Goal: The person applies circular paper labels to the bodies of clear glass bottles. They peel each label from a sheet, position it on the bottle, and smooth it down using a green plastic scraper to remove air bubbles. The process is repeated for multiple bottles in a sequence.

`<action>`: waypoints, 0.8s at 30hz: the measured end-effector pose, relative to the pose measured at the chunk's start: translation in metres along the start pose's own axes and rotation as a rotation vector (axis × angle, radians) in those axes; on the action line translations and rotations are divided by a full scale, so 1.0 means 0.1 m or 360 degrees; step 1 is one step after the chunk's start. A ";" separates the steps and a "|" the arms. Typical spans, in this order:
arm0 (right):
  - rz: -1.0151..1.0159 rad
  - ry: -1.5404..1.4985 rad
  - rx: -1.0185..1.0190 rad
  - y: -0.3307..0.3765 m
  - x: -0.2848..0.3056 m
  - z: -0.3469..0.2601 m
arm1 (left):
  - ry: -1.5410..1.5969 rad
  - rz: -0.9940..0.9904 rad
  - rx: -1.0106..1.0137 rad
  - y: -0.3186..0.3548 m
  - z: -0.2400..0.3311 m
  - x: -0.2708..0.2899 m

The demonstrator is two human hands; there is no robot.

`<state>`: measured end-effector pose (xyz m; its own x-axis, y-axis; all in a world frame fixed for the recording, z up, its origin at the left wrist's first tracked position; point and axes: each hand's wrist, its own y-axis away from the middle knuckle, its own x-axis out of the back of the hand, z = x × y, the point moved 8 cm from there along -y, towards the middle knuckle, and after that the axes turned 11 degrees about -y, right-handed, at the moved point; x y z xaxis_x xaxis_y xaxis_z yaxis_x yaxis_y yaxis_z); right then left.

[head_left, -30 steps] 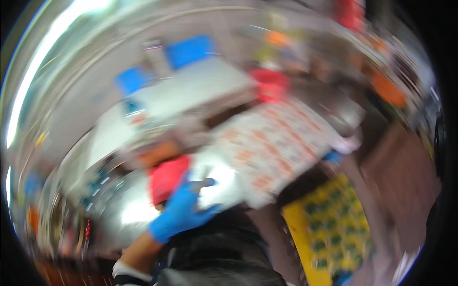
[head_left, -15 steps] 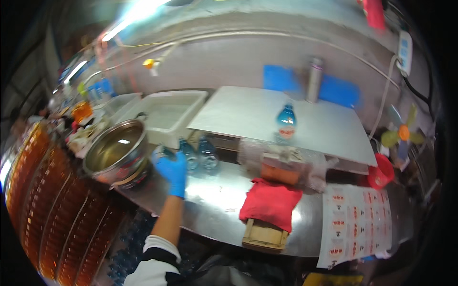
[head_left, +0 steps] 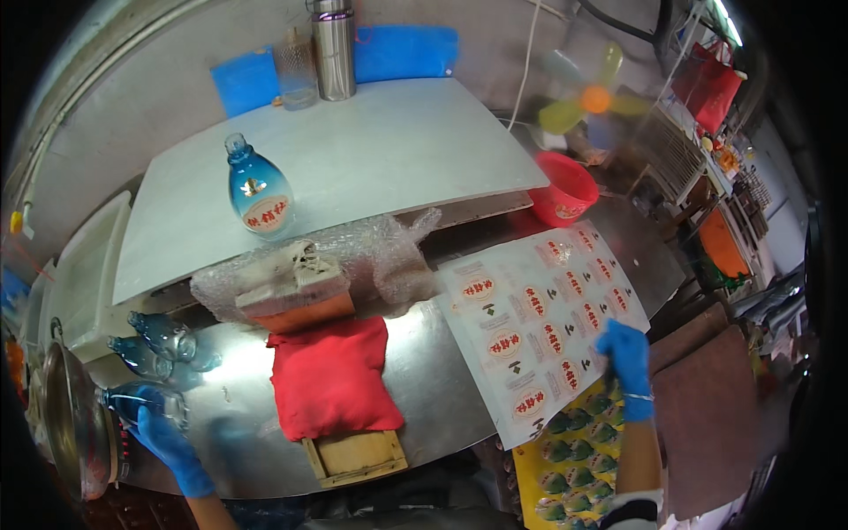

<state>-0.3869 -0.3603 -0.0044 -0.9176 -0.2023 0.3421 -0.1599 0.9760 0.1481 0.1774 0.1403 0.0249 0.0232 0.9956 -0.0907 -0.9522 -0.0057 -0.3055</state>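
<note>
At the left edge of the metal table, my gloved left hand (head_left: 166, 442) has its fingers closed on a clear blue glass bottle (head_left: 162, 402) lying on its side. Two more blue glass bottles (head_left: 181, 337) lie just beyond it. My gloved right hand (head_left: 627, 358) is over the near right edge of a sheet of printed red-and-white decals (head_left: 517, 309). Its fingers are curled together, and what they pinch, if anything, is hidden. A blue bottle with a decal on its front (head_left: 258, 190) stands upright on the white board (head_left: 389, 132).
A red cloth pad (head_left: 334, 380) lies on a wooden block (head_left: 358, 458) in the middle. Behind it sit a box (head_left: 296, 296) and bubble wrap (head_left: 402, 256). A metal pot (head_left: 71, 424) stands far left, a red bucket (head_left: 564, 187) and a fan (head_left: 594, 99) far right.
The view has swung to the right. My right hand has come into view by the decal sheet. My left hand remains at the bottles, and the bottle it grips now lies flat.
</note>
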 end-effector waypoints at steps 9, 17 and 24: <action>-0.1161 0.1088 0.1589 -0.23 -1.98 -1.06 | -0.0347 -0.1123 0.0449 1.18 0.31 -2.39; -0.1310 0.1822 0.1252 -0.25 -2.00 -0.87 | -0.0192 -0.1011 0.0155 1.20 0.25 -2.39; -0.1214 0.2075 0.1280 -0.35 -2.21 -0.82 | -0.0101 -0.1033 0.0156 1.19 0.22 -2.32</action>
<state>-0.1482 -0.3567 -0.0091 0.2641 -0.1353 0.9550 -0.8915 0.3435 0.2952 0.0517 -0.0888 0.0307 0.5866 0.7977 0.1400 -0.7744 0.6030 -0.1913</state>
